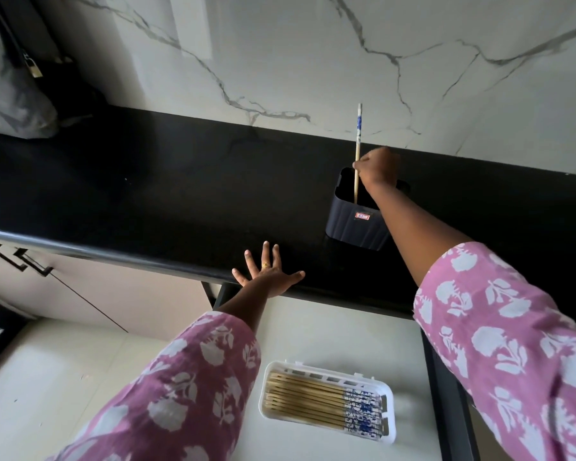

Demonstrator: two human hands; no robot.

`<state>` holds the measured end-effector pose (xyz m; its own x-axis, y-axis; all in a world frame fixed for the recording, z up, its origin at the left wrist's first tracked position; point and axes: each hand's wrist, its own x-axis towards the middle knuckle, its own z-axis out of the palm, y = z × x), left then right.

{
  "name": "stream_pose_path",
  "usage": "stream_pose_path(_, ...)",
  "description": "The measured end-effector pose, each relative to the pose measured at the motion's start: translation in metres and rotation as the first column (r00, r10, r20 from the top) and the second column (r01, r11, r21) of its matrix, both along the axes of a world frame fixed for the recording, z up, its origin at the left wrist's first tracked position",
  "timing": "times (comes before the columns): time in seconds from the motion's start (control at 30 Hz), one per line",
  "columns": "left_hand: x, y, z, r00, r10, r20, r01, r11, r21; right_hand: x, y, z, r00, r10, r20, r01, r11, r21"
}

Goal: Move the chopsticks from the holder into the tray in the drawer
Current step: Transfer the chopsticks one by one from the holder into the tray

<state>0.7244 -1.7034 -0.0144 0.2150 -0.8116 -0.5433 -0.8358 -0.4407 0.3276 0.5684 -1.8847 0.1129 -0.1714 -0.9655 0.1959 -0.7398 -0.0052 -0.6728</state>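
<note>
At the far left a grey bag is slumping on the black countertop, in front of darker items that are too shadowed to make out. Below the counter edge, two dark cabinet handles are showing on pale fronts.

Moving right, you are laying your left hand flat on the front edge of the countertop. Its fingers are straight and spread wide, gripping nothing, and a ring is sitting on one of them. Your patterned pink sleeve is running down from it toward the bottom of the view.

Beneath that hand the drawer is standing open. The white tray is lying on its pale floor, and a row of chopsticks is resting side by side in it, with the blue-and-white ends pointing right.

Up on the counter, right of your left hand, the dark ribbed holder is standing upright with a small red label on its front. One chopstick is rising out of it almost vertically. Its patterned end is pointing up against the marble wall, and its lower tip is sitting inside the holder's mouth. Your right hand is reaching over the holder's rim, with its fingers curled and pinching that chopstick partway along the shaft.
</note>
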Motion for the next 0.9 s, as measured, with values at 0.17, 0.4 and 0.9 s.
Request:
stream_pose_path(0.17,0.0,0.004,-0.003,1.0,0.011,-0.004,-0.011,1.0,-0.023,-0.016,0.027,0.036,0.989,0.146,-0.032,-0.149,0.937,-0.315)
stream_pose_path(0.4,-0.005,-0.007,0.042,0.991,0.018,-0.13,-0.027,0.998,-0.063,-0.047,0.086,0.055,0.65,0.148,-0.746,-0.732,0.386,-0.561)
stream_pose_path(0.9,-0.039,0.005,0.131,0.134,-0.009,-0.991,-0.147,0.989,-0.029,-0.073,0.153,0.039,0.441,0.062,-0.895,-0.882,0.213,-0.42)
